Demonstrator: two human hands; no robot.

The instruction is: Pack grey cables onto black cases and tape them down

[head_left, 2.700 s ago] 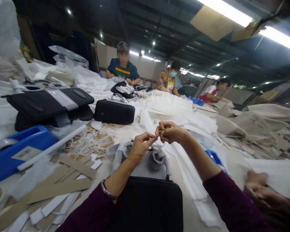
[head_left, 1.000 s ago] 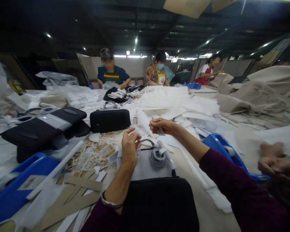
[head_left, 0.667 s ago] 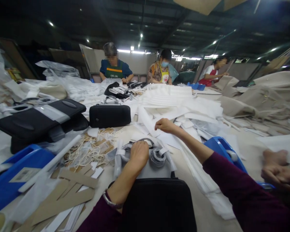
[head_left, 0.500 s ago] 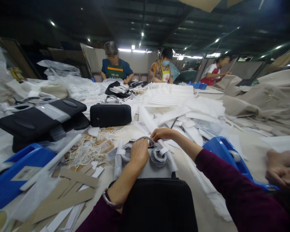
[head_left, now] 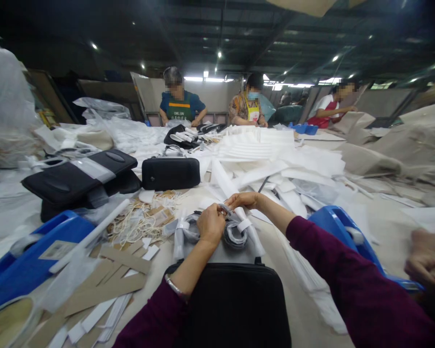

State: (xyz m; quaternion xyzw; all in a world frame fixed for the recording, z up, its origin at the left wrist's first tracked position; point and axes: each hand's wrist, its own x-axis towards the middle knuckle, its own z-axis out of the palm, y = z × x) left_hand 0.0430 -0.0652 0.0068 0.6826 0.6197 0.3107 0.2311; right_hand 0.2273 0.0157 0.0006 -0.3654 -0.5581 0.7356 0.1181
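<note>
Handle point(head_left: 225, 208), grey-wrapped, sits at frame centre above a black case point(head_left: 235, 309); the right hand's point(head_left: 243, 200) fingers pinch it, while the left hand's point(head_left: 210, 224) curl against it, grip hidden. Cardboard strips point(head_left: 125, 259), tangled cords point(head_left: 137, 217) and a blue tape dispenser point(head_left: 70, 226) crowd the left. Another blue dispenser point(head_left: 334, 223) stands at right, beside the right sleeve point(head_left: 329, 263); white sheets point(head_left: 255, 145) are heaped beyond both hands.

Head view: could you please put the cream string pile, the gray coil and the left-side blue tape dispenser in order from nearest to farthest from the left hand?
From the left hand:
1. Gray coil, just to its right.
2. Cream string pile, off to its left.
3. Blue tape dispenser, farther left, reaching the picture's edge.
</note>
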